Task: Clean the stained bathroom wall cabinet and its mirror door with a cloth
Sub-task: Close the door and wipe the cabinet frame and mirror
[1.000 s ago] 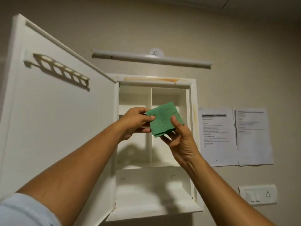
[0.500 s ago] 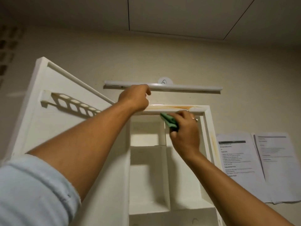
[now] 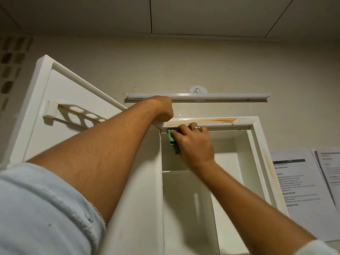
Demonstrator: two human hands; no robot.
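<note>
The white wall cabinet (image 3: 256, 144) hangs open, its door (image 3: 64, 89) swung out to the left. An orange-brown stain (image 3: 211, 120) runs along the cabinet's top edge, and a fainter one (image 3: 269, 165) marks the right frame. My right hand (image 3: 194, 144) grips a folded green cloth (image 3: 171, 139) and presses it into the upper left inside corner, just under the top frame. My left hand (image 3: 163, 111) is curled over the cabinet's top left corner, its fingers hidden from view.
A white rack with oval holes (image 3: 73, 115) is fixed to the inside of the door. A tube light (image 3: 198, 96) is mounted on the wall just above the cabinet. Printed sheets (image 3: 303, 184) are stuck to the wall on the right. Shelves divide the cabinet interior.
A second ago both hands held the cloth in front of the shelves. My left hand then went up to the top corner, and my right hand slid the cloth left under the top frame.
</note>
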